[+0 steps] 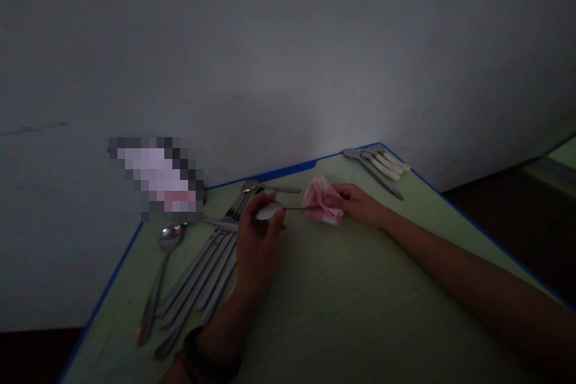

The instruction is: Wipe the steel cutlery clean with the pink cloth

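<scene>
1. Grey wall, plain, marked by thin cracks; it fills the view behind the work.
2. Pale green table, edged in blue, standing at the wall.
3. Row of long metal cutlery, laid side by side left of the hands; a loose spoon lies at its outer side.
4. Oblong object at the table's far left corner; pixelated, so I cannot identify it.
5. Left hand, dark band at the wrist: half curled, thumb and fingers closed about the bowl of a spoon.
6. Right hand: fingers drawn together, pinching a cloth. Its grip inside the folds is hidden from me.
7. White-handled cutlery, grouped at the far right corner, one long metal piece just beside.
8. Cloth, pink and white, bunched around the spoon's handle.
9. Held spoon, over the table between both hands, roughly level, bowl toward the left hand.
</scene>
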Motion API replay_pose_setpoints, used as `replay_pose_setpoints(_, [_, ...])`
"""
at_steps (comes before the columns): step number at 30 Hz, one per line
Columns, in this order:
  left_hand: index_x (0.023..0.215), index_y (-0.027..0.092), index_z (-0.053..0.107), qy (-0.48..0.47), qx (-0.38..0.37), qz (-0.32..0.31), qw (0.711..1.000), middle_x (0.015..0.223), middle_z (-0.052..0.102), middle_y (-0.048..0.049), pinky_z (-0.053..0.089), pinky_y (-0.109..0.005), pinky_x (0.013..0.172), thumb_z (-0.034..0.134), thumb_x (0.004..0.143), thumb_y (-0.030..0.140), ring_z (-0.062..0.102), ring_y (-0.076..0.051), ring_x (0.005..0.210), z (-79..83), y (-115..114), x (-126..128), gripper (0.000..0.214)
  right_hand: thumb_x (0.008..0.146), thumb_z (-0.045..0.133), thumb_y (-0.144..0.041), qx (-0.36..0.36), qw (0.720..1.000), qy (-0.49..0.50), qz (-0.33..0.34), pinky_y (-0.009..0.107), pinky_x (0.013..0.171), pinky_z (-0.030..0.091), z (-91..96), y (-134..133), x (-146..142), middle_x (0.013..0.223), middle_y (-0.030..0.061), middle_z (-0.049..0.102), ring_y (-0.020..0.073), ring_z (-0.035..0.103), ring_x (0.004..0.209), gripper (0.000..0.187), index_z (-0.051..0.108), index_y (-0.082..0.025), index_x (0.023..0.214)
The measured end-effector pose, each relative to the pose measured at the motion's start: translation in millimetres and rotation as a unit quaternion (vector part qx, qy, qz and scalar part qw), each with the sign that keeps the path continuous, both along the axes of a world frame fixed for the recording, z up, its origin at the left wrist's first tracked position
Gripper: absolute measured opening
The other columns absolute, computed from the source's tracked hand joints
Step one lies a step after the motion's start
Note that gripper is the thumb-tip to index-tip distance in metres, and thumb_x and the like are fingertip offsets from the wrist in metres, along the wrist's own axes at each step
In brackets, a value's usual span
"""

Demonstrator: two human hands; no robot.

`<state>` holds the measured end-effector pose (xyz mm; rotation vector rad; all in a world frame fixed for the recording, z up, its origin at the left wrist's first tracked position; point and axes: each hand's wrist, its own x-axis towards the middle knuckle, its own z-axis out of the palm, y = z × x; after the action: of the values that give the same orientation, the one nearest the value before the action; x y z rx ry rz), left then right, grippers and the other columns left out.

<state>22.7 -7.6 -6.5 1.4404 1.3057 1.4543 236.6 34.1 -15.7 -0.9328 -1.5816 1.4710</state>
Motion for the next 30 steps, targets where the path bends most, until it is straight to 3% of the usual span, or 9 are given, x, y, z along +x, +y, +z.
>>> replay_pose_setpoints(3, [0.116, 0.022, 0.049, 0.032, 0.032, 0.018, 0.999, 0.115, 0.057, -0.0061, 0.048, -0.033, 0.087, 0.061, 0.079, 0.03, 0.06, -0.016, 0.094, 0.7, -1.2, -1.5, 0.04, 0.081, 0.053, -0.045, 0.137, 0.978, -0.12, -0.101, 0.022, 0.056, 0.036, 1.4, -2.8, -6.5, 0.072, 0.0001, 0.056, 0.01, 0.046, 0.061, 0.032, 0.059, -0.014, 0.087])
replay_pose_setpoints(6, [0.12, 0.022, 0.046, 0.036, 0.052, 0.002, 0.998, 0.117, 0.055, -0.0066, 0.046, -0.034, 0.09, 0.061, 0.08, 0.028, 0.059, -0.018, 0.1, 1.0, -3.9, -0.4, 0.043, 0.084, 0.048, -0.045, 0.216, 0.946, -0.205, -0.127, 0.023, 0.055, 0.035, 2.6, -7.7, -9.8, 0.071, 0.0005, 0.055, 0.0106, 0.045, 0.058, 0.032, 0.058, -0.015, 0.09])
replay_pose_setpoints(10, [0.121, 0.024, 0.045, 0.016, 0.043, -0.01, 0.999, 0.121, 0.053, -0.0058, 0.044, -0.034, 0.093, 0.06, 0.081, 0.027, 0.06, -0.017, 0.099, -1.1, -3.1, 0.2, 0.043, 0.087, 0.046, -0.036, 0.337, 0.91, -0.209, -0.12, 0.03, 0.074, 0.042, 2.4, -12.8, -12.8, 0.092, 0.0069, 0.061, 0.0164, 0.054, 0.08, 0.029, 0.055, -0.016, 0.106])
replay_pose_setpoints(14, [0.12, 0.024, 0.046, 0.011, 0.034, -0.008, 0.999, 0.115, 0.056, -0.0053, 0.044, -0.037, 0.092, 0.06, 0.08, 0.029, 0.06, -0.018, 0.099, -2.7, -0.2, -1.7, 0.043, 0.085, 0.046, -0.027, 0.422, 0.866, -0.208, -0.171, 0.04, 0.09, 0.04, 1.6, -13.5, -12.8, 0.112, 0.0123, 0.055, 0.0221, 0.05, 0.105, 0.034, 0.048, -0.019, 0.119])
replay_pose_setpoints(16, [0.119, 0.023, 0.047, 0.042, 0.034, -0.005, 0.999, 0.117, 0.056, -0.0059, 0.043, -0.038, 0.094, 0.062, 0.078, 0.03, 0.057, -0.02, 0.103, -2.0, -0.4, -2.3, 0.044, 0.084, 0.048, -0.025, 0.444, 0.848, -0.228, -0.176, 0.043, 0.094, 0.038, 2.4, -14.0, -11.7, 0.118, 0.0129, 0.052, 0.0233, 0.047, 0.111, 0.04, 0.046, -0.02, 0.124])
replay_pose_setpoints(22, [0.121, 0.023, 0.046, 0.144, 0.048, -0.006, 0.988, 0.122, 0.053, -0.0064, 0.037, -0.041, 0.098, 0.059, 0.08, 0.03, 0.049, -0.023, 0.113, -0.3, -3.2, -2.0, 0.043, 0.087, 0.045, -0.031, 0.463, 0.837, -0.286, -0.049, 0.042, 0.093, 0.04, 5.7, -18.7, -13.9, 0.117, 0.0107, 0.057, 0.0211, 0.051, 0.109, 0.04, 0.047, -0.02, 0.125])
replay_pose_setpoints(30, [0.128, 0.025, 0.038, 0.214, 0.09, -0.059, 0.971, 0.118, 0.049, -0.0073, 0.038, -0.04, 0.096, 0.058, 0.081, 0.029, 0.049, -0.022, 0.109, -7.2, -3.7, -0.4, 0.051, 0.086, 0.048, -0.029, 0.448, 0.828, -0.335, -0.045, 0.038, 0.089, 0.044, 0.9, -18.6, -20.1, 0.109, 0.011, 0.062, 0.0202, 0.055, 0.101, 0.033, 0.052, -0.015, 0.116])
